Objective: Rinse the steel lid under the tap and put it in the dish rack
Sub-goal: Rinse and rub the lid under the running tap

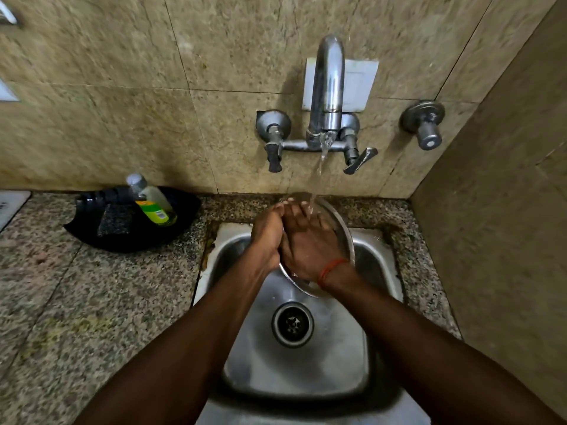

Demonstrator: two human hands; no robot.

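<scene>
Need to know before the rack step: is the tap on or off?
On. Water streams from the tap onto the steel lid held over the sink.

No text, brand or number can be read anywhere here. The one printed surface is the yellow-green label on the bottle (pixel 152 201), which lies tilted in the black tray (pixel 92 237) on the desk to the left of the sink (pixel 306 372). It carries a small white patch that looks like a barcode, but its bars and any lettering around it are too blurred to make out.
</scene>
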